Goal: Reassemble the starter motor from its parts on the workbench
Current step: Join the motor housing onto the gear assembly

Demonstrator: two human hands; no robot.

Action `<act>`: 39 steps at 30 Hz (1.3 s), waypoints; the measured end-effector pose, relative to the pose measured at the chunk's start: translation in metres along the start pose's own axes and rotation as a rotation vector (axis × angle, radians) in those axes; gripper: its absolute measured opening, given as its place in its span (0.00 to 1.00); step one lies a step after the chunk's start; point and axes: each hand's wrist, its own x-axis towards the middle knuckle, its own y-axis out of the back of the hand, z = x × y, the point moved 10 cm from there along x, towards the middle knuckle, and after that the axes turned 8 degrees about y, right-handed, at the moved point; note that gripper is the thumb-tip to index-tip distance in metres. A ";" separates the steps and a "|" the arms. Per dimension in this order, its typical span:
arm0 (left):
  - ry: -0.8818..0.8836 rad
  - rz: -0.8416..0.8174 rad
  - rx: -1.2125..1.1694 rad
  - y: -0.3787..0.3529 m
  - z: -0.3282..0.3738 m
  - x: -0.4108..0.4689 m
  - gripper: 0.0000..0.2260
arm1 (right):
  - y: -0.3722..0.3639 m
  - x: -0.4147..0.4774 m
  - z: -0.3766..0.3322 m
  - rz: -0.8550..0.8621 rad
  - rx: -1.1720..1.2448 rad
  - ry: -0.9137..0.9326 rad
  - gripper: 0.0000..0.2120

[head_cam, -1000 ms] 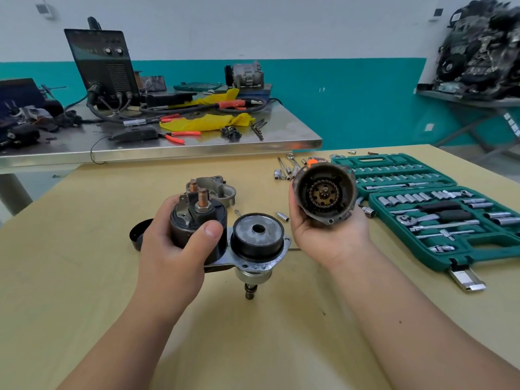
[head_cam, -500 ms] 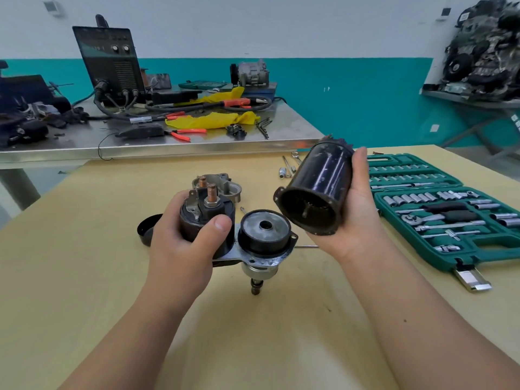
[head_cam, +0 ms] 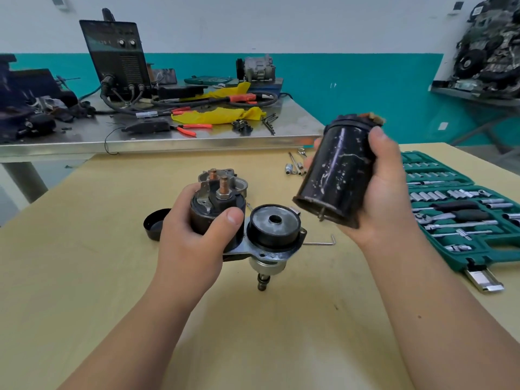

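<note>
My left hand [head_cam: 194, 243] grips the black solenoid [head_cam: 215, 208] of the starter drive housing, its two copper terminals pointing up. Bolted beside it is the round black gear housing [head_cam: 274, 226] with a centre hole, its pinion shaft [head_cam: 263, 281] pointing down above the wooden bench. My right hand [head_cam: 380, 192] holds the black cylindrical motor body [head_cam: 337, 175] tilted, open end down and left, just above and to the right of the gear housing. A thin shaft tip shows at that open end.
A black end cap [head_cam: 153, 226] lies left of my left hand, a metal bracket [head_cam: 239, 181] behind the solenoid. An Allen key [head_cam: 320, 243] and loose sockets [head_cam: 294, 168] lie on the bench. A green socket set case [head_cam: 461, 209] lies open at right. A cluttered steel table [head_cam: 295, 119] stands behind.
My right hand has turned the motor body over, from its gear end facing me to open end pointing down toward the gear housing. The left hand stays on the solenoid.
</note>
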 end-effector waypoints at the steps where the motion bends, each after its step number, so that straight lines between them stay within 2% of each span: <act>1: -0.008 -0.003 0.000 -0.001 0.001 -0.001 0.14 | -0.008 0.000 -0.008 -0.044 -0.055 0.063 0.31; 4: -0.036 -0.036 0.016 -0.007 0.006 -0.003 0.16 | -0.044 -0.005 -0.029 -0.234 -0.268 0.283 0.43; 7: -0.056 -0.059 0.014 -0.010 0.009 -0.004 0.16 | -0.077 -0.013 -0.024 -0.375 -0.440 0.355 0.45; 10: -0.046 -0.069 0.006 -0.009 0.007 -0.004 0.17 | -0.084 -0.011 -0.016 -0.391 -0.436 0.308 0.51; 17: -0.095 -0.073 0.042 -0.012 0.012 -0.006 0.15 | -0.078 -0.008 -0.016 -0.362 -0.400 0.302 0.55; 26: -0.048 -0.033 0.045 -0.008 0.007 -0.002 0.16 | -0.078 -0.006 -0.014 -0.375 -0.372 0.302 0.52; 32: 0.004 -0.024 0.051 -0.007 0.002 0.000 0.20 | -0.077 -0.007 -0.009 -0.407 -0.449 0.284 0.48; 36: -0.029 0.033 0.061 -0.008 0.006 -0.004 0.15 | -0.072 -0.016 -0.008 -0.410 -0.610 0.267 0.47; 39: 0.001 0.061 0.056 -0.005 0.004 -0.001 0.14 | -0.067 -0.023 -0.012 -0.361 -0.764 0.357 0.36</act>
